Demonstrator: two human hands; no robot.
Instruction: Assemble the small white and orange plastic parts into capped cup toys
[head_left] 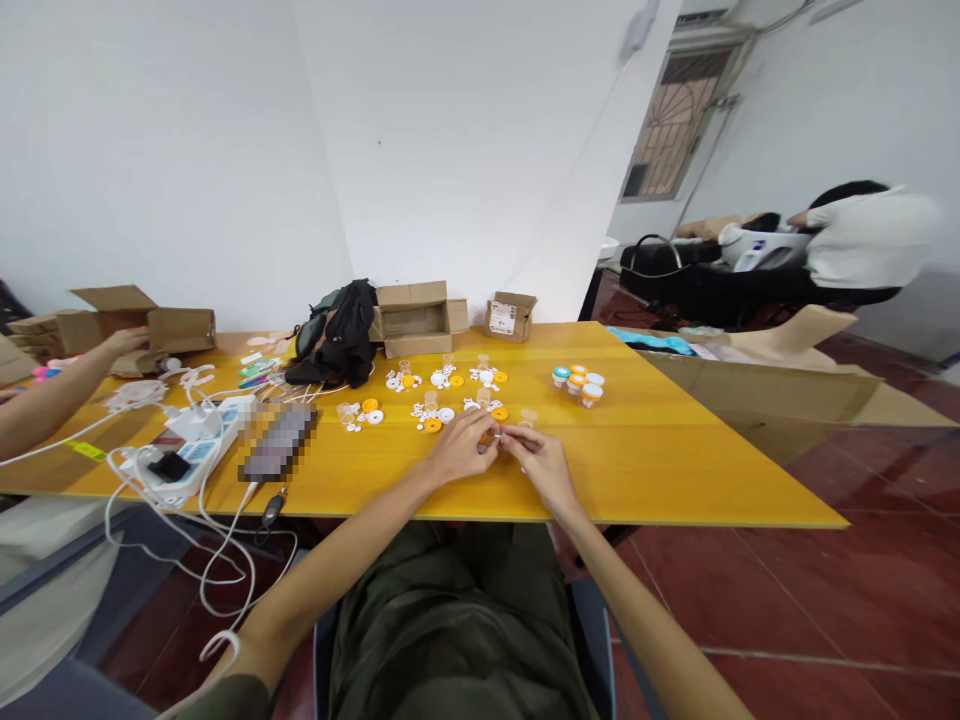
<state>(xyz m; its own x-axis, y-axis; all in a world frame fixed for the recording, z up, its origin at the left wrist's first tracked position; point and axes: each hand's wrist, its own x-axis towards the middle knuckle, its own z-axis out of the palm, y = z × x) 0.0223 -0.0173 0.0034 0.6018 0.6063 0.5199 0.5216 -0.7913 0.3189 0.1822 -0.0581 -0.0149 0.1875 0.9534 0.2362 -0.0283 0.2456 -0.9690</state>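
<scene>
My left hand [465,446] is closed on a small orange part [486,438] near the table's front edge, its fingers partly covering it. Against it, my right hand [541,464] pinches a tiny white piece [498,435] too small to name. Just beyond my hands lie groups of loose parts: orange discs [433,425], white discs [446,414], clear plastic cups [346,412] and small white pieces. One clear cup [529,416] stands right behind my right hand. Farther right, several put-together cups with teal, orange and white tops [591,394] stand in a cluster.
On the left are a power strip [199,450] with white cables, a blurred phone [279,442] and a key fob [271,510]. Behind stand a black bag [341,335] and open cardboard boxes [416,325]. Another person's arm [67,390] reaches in at far left.
</scene>
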